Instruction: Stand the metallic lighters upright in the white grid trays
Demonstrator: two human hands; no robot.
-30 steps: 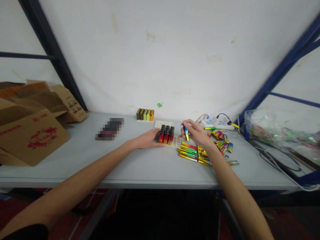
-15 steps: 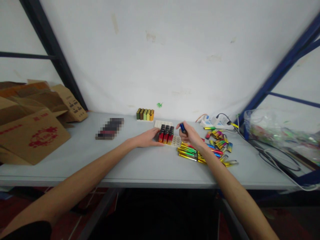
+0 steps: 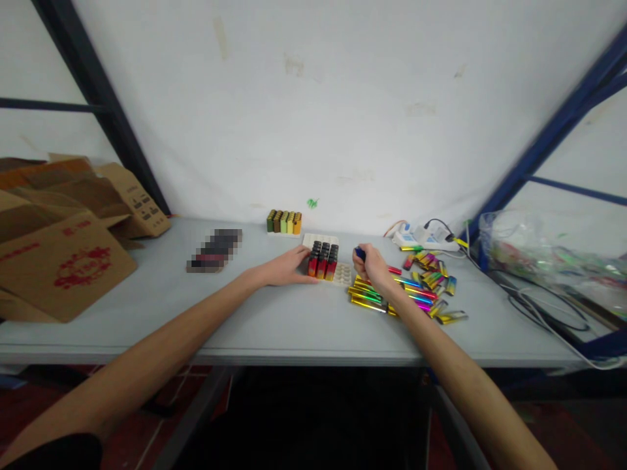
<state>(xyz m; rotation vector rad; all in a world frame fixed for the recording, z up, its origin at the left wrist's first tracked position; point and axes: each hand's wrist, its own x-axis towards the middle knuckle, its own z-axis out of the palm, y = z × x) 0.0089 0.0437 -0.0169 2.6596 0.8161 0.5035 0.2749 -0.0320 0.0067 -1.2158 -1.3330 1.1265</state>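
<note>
My left hand (image 3: 288,266) reaches around the left side of a white holed tray (image 3: 343,275), fingers at the back and thumb in front. In that tray stand several lighters (image 3: 322,261) with black tops and red-and-yellow bodies, in rows against the hand. The tray's right end shows bare holes. Just right of the tray, my right hand (image 3: 374,266) is closed around a small dark blue cylinder (image 3: 360,252); only its upper end shows. Below the right wrist lies a pile of shiny metallic sticks (image 3: 367,301) in gold, green, red and blue.
Short shiny coloured pieces (image 3: 432,281) are scattered at right, before a white power strip (image 3: 426,238) with cables. A second set of green-to-yellow lighters (image 3: 284,222) stands by the wall. Cardboard boxes (image 3: 68,267) and a pixelated dark item (image 3: 215,250) are at left.
My right hand has turned slightly and moved a little right, away from the tray, so less of the blue cylinder shows. My left hand stays at the tray.
</note>
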